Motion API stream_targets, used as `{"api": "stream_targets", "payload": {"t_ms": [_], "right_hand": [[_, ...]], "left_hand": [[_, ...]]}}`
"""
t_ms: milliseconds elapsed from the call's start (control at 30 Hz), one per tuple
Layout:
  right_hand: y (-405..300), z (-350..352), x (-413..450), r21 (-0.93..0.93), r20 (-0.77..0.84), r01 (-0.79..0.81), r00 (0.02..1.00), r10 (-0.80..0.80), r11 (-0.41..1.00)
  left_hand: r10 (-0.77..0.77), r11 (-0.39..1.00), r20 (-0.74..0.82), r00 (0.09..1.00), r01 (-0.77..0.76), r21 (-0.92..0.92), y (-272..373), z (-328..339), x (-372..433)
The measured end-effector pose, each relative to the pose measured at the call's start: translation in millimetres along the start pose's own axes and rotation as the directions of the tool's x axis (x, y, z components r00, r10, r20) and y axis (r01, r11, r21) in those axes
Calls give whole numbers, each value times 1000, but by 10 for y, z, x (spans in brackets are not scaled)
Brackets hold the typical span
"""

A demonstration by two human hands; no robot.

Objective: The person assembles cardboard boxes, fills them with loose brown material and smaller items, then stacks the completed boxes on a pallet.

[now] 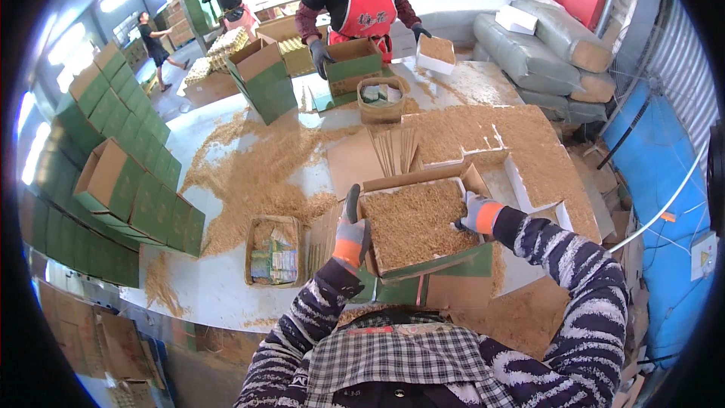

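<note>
In front of my body is a green cardboard box [461, 263] with its flaps up. A white foam tray [460, 188] filled with brown sawdust-like material [416, 224] sits in its opening. My left hand [352, 235], in a grey glove with an orange cuff, holds the box's left side with fingers pointing away from me. My right hand [478, 214], gloved alike, grips the tray's right rim, fingertips over the edge by the filling. Part of the tray's rim is hidden under the filling and my fingers.
Left of the box stands a basket [248, 249] of small printed packets. Beyond lie cardboard dividers [391, 150], filled trays [476, 130] and a second basket [382, 114]. Green boxes [141, 192] are stacked left. Across the table [198, 289], a person [362, 5] holds a filled tray [436, 56].
</note>
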State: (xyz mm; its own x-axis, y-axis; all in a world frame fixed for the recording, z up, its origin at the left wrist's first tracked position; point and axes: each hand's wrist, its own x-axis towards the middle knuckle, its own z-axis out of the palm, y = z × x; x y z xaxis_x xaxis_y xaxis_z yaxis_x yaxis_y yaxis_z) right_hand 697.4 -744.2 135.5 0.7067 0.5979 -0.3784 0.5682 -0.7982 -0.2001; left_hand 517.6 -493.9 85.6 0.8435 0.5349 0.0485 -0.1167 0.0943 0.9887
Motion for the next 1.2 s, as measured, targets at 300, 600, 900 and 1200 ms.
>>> {"api": "stream_targets", "payload": {"t_ms": [300,600,900,1200], "right_hand": [[-702,-707,15,-450,225,556,828,-514,699],[118,-365,3015,64,-376,58,926,-30,996],[1298,54,3360,864,-318,168,913,254,475],[-101,-1292,84,8,-790,537,521,-324,843]], "left_hand": [[4,933,95,996,-38,359,288,-77,58],[74,661,96,993,-120,741,368,164,27],[69,763,105,992,-121,635,372,261,122],[205,903,-27,978,-178,390,160,154,4]]}}
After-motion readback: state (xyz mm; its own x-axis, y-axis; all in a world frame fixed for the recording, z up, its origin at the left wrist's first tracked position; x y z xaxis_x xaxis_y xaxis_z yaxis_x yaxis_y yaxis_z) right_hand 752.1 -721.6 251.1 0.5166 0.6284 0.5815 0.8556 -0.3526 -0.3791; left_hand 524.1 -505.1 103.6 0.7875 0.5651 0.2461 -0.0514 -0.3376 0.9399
